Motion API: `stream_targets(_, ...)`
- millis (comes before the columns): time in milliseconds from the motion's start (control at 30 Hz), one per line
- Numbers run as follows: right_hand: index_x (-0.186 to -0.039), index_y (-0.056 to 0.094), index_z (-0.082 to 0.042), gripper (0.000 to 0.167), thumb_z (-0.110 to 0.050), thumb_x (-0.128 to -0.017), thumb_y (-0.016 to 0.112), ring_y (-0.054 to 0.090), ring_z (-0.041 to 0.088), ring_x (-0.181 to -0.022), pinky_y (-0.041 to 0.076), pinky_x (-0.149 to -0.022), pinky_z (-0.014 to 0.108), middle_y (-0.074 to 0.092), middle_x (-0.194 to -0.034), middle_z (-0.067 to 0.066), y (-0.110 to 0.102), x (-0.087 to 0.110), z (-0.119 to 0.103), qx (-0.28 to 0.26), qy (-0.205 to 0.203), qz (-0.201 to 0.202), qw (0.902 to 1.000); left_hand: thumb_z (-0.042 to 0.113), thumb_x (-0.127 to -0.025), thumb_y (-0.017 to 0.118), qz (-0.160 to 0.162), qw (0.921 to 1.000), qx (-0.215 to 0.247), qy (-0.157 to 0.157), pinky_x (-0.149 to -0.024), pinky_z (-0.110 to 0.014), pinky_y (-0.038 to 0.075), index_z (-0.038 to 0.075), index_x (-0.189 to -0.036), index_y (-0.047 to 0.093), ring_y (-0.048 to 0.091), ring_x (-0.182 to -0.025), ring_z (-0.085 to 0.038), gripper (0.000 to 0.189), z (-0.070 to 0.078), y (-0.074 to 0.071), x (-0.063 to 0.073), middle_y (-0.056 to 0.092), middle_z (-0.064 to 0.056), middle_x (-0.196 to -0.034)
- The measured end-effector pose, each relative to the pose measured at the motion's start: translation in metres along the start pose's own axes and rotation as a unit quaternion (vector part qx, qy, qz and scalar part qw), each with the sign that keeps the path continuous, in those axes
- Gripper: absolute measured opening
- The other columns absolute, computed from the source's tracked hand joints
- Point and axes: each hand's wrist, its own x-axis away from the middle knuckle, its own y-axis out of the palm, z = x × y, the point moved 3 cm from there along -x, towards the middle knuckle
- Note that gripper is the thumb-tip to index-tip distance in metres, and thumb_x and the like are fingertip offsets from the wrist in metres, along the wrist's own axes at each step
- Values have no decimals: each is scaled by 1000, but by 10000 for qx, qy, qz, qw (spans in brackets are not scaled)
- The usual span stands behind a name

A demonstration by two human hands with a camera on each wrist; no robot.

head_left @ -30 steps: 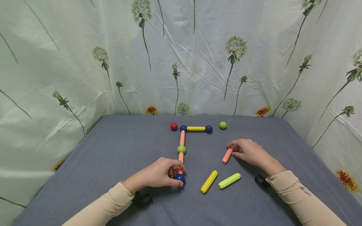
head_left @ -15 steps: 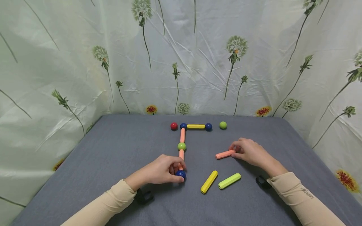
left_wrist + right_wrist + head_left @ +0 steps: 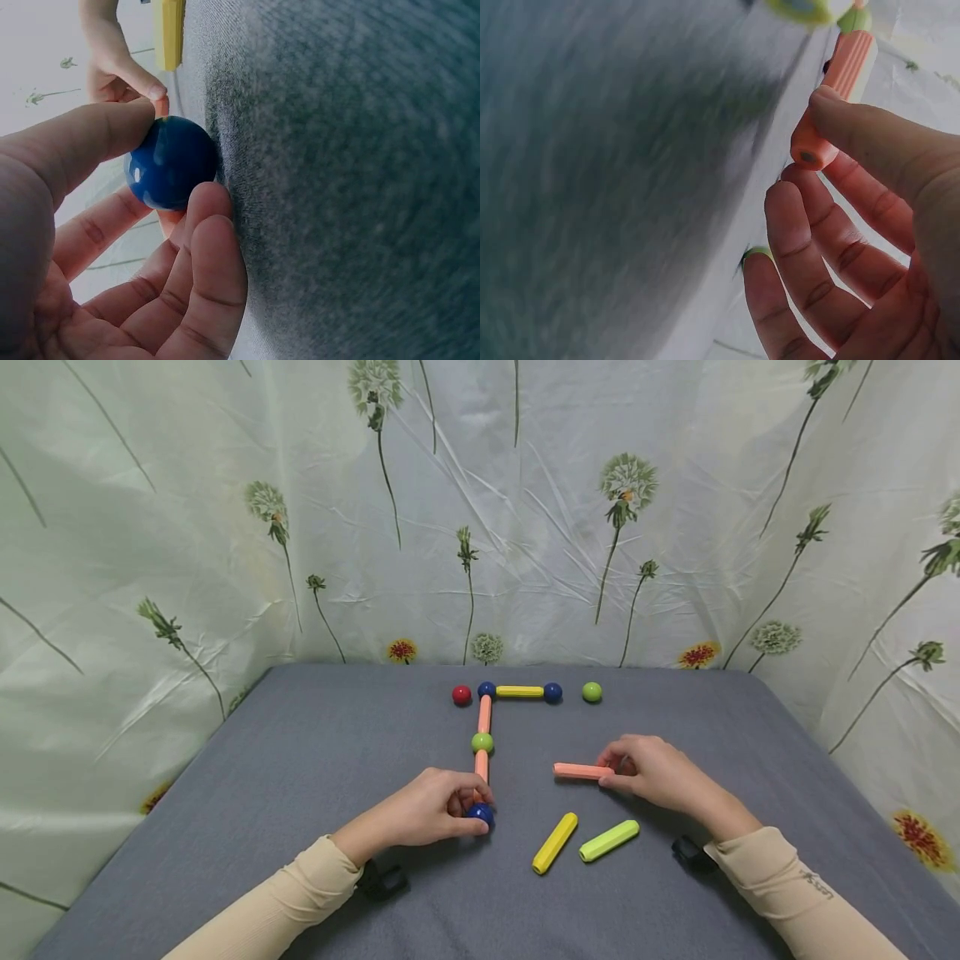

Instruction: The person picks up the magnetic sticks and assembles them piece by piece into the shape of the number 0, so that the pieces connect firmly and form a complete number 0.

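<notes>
My left hand [image 3: 438,808] pinches a blue ball [image 3: 174,163] between thumb and fingers. That ball sits at the near end of a chain: an orange stick [image 3: 482,763], a green ball [image 3: 482,743], a second orange stick [image 3: 484,715], then a blue ball [image 3: 487,691] at the far corner. From the corner a yellow stick [image 3: 520,692] runs right to another blue ball [image 3: 552,693]. To the right of the chain, my right hand [image 3: 651,770] pinches a loose orange stick [image 3: 841,82] by its right end. This stick lies crosswise, its free end pointing left toward the chain.
Nearer on the grey cloth [image 3: 337,735] lie a yellow stick [image 3: 555,843] and a lime stick [image 3: 609,841]. A red ball [image 3: 462,695] rests left of the far corner, and a green ball [image 3: 592,692] stands right of the yellow piece. A flowered curtain [image 3: 525,527] hangs behind.
The right hand has turned its orange stick from slanting to crosswise, pointing left, and shifted slightly left. The left hand and the chain have slid a little away, toward the far edge.
</notes>
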Motion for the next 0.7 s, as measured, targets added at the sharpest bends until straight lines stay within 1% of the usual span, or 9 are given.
stream_targets(167, -104, 78, -21, 12, -27, -95, 83, 56, 6, -78, 46, -68, 26, 66, -92, -8, 3, 1, -14, -84, -146, -62, 9998, 29, -93, 87, 5, 10000, -26, -26, -65, -21, 49, 22, -119, 76, 58, -71, -2, 29, -2, 0, 0, 66, 7, -96)
stream_targets(300, -104, 78, -21, 12, -27, -95, 84, 54, 3, -76, 45, -67, 24, 64, -90, -10, 4, 2, -26, -114, -358, -74, 9993, 26, -92, 88, -29, 10000, -20, -20, -65, -21, 50, 23, -120, 76, 58, -70, -1, 31, -2, 0, 1, 66, 7, -98)
stream_targets(467, -104, 78, -22, 12, -27, -94, 84, 53, 1, -75, 45, -67, 23, 64, -89, -12, 8, 0, -38, -165, -661, -53, 9977, 25, -92, 87, -21, 10000, -64, -25, -65, -21, 49, 24, -120, 76, 57, -70, -1, 30, -2, 0, 1, 66, 8, -98)
stream_targets(567, -104, 78, -22, 13, -27, -94, 84, 54, -1, -76, 46, -67, 23, 65, -90, -13, 13, -2, -45, -184, -768, -138, 9968, 24, -93, 87, -19, 10000, -46, -32, -65, -21, 49, 23, -120, 76, 57, -70, -1, 30, -2, 0, 1, 65, 8, -98)
stream_targets(700, -104, 78, -22, 13, -28, -95, 84, 54, -1, -76, 47, -68, 23, 65, -89, -13, 20, -5, -52, -191, -793, -326, 9961, 24, -92, 87, -17, 10000, -16, -68, -65, -21, 49, 23, -120, 76, 57, -70, -1, 30, -1, 0, 0, 65, 7, -98)
